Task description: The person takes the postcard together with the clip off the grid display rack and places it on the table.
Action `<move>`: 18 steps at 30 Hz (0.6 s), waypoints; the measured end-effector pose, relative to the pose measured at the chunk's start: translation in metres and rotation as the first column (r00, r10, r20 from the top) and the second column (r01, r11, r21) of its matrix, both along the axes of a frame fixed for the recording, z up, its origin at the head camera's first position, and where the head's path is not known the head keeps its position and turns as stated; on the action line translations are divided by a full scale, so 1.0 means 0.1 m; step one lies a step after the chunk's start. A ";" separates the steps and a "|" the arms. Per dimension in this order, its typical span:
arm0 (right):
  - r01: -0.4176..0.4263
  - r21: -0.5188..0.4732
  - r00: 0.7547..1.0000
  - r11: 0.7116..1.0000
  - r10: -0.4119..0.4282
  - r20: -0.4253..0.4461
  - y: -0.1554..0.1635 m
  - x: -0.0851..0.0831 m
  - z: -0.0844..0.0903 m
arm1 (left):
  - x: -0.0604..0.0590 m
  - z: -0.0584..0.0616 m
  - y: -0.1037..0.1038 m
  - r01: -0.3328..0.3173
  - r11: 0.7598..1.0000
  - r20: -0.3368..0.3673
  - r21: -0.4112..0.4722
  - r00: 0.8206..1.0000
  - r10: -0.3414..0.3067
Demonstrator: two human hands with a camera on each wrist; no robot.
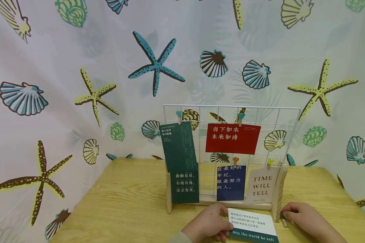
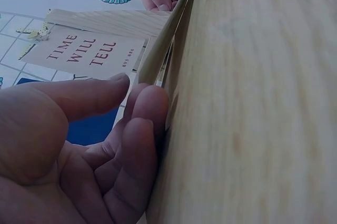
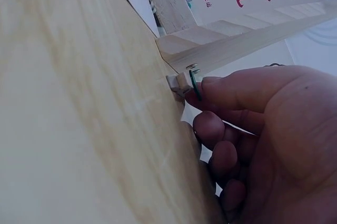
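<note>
My left hand (image 1: 209,221) pinches the left edge of a white and dark green card (image 1: 251,221) low over the table, in front of the grid rack. In the left wrist view that card (image 2: 167,42) shows nearly edge-on, between the thumb and the fingers. To the right, by the rack's foot, my right hand (image 1: 305,219) pinches a small wooden clothespin (image 1: 284,221) with a green top. The right wrist view shows the clothespin (image 3: 181,84) at the thumb tip, close to the tabletop. The card's underside is mostly hidden.
A white wire grid (image 1: 276,113) stands in a wooden base (image 1: 207,200). Heart-topped clothespins hold a red card (image 1: 232,143), a blue card (image 1: 231,192), a cream card (image 1: 260,189) and a tall green card (image 1: 179,152). A patterned curtain (image 1: 109,50) hangs behind the table (image 1: 124,202).
</note>
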State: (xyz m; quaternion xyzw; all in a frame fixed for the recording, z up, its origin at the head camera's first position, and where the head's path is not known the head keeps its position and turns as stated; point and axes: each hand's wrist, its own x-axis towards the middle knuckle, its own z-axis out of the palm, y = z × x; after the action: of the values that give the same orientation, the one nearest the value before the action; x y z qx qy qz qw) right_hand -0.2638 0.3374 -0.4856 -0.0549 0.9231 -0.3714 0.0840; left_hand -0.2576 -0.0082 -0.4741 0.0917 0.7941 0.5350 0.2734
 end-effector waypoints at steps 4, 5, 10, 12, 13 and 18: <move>-0.001 -0.001 1.000 1.000 0.001 -0.003 0.01 0.00 -0.01 | 0.00 0.00 -0.01 0.017 1.000 -0.016 0.007 1.000 -0.016; 0.002 0.000 1.000 1.000 -0.002 -0.003 0.01 0.00 -0.02 | 0.00 0.00 -0.01 0.020 1.000 -0.022 0.005 1.000 -0.020; 0.020 0.004 1.000 1.000 -0.020 0.002 0.00 0.01 0.00 | 0.01 0.00 -0.02 0.025 1.000 -0.035 -0.005 0.999 -0.025; 0.030 0.016 1.000 0.999 -0.030 0.003 -0.01 0.02 0.02 | 0.01 0.01 -0.01 0.024 1.000 -0.035 -0.011 0.999 -0.024; 0.033 0.021 0.999 0.999 -0.033 0.002 -0.01 0.02 0.02 | 0.01 0.01 -0.01 0.025 1.000 -0.037 -0.013 0.999 -0.025; 0.058 0.022 0.998 0.998 -0.058 0.004 -0.02 0.01 0.04 | 0.01 0.02 -0.01 0.034 0.999 -0.048 -0.021 0.998 -0.035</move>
State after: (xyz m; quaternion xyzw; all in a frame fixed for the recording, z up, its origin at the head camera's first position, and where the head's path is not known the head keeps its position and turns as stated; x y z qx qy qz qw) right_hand -0.2632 0.3353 -0.4819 -0.0261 0.9281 -0.3635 0.0760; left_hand -0.2568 -0.0091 -0.4720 0.1157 0.8040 0.5199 0.2642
